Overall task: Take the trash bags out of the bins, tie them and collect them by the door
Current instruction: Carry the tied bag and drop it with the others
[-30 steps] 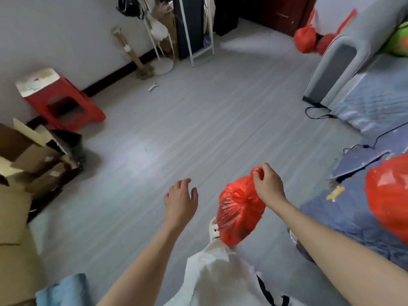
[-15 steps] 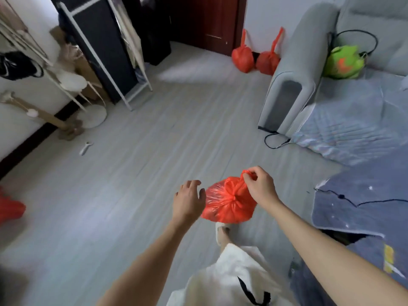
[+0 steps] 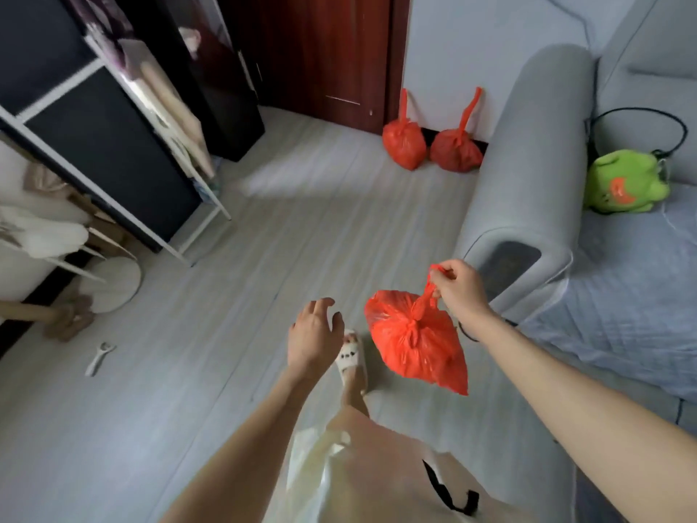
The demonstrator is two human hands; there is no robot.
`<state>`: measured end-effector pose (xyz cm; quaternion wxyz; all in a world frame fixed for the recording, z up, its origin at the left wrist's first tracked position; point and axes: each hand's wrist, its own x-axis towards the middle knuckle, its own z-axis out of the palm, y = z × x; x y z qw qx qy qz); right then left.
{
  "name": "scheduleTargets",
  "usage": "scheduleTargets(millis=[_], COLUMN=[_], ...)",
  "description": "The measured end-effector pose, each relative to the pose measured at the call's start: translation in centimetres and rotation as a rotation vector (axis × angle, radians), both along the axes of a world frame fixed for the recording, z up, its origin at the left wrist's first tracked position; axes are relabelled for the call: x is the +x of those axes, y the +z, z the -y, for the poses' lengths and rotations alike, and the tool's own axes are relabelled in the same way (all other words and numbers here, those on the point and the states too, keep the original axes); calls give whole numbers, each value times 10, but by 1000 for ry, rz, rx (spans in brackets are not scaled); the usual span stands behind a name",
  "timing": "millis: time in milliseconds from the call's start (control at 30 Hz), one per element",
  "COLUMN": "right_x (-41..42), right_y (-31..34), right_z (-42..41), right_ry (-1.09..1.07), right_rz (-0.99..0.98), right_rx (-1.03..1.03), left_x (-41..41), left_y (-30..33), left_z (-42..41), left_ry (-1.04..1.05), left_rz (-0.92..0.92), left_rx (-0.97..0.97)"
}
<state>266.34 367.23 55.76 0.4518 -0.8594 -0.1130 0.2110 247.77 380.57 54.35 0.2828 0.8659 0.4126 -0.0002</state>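
Observation:
My right hand (image 3: 458, 292) grips the knotted handles of a tied red trash bag (image 3: 415, 339), which hangs in the air above the floor. To the left of the bag my left hand (image 3: 313, 334) hovers empty, its fingers loosely spread and apart from the bag. Two more tied red trash bags (image 3: 404, 141) (image 3: 455, 149) stand side by side on the floor against the wall, right of the dark red door (image 3: 324, 50).
A grey sofa (image 3: 528, 152) with a green plush toy (image 3: 626, 183) fills the right side. A black and white rack (image 3: 113, 145) stands at the left, with a round white base (image 3: 113, 283) beside it. A small white object (image 3: 99, 358) lies on the floor.
The view has swung toward the door and moved closer to it. The bag now hangs lower from my right hand, and my left hand has drawn away from it.

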Motion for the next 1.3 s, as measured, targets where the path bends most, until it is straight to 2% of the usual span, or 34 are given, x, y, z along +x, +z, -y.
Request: scheduleTargets(millis=[167, 267, 367, 467, 633, 833, 967, 1167, 1300], right_x=[145, 236, 312, 381, 517, 674, 724, 794, 829], right_y=[-10, -16, 23, 39, 12, -104, -147, -258, -363], right_z=[-93, -141, -188, -225, -283, -344, -374, -413, -435], right_ry=[-182, -203, -287, -329, -338, -337, -451, -565, -612], right_rz=[-60, -61, -87, -128, -169, -311, -468, -571, -627], right_rx=[43, 43, 86, 163, 160, -10, -62, -102, -99], left_x=[150, 243, 340, 424, 577, 753, 825, 922, 978], left_y=[-9, 2, 19, 24, 11, -55, -112, -232, -342], left_z=[-122, -186, -240, -277, -326, -388, -416, -461, -494], left_ry=[-66, -111, -168, -224, -330, -390, -432, -535, -673], left_rz=[10, 22, 23, 35, 27, -61, -144, -310, -466], left_rx=[-30, -17, 9, 14, 37, 72, 47, -8, -29])
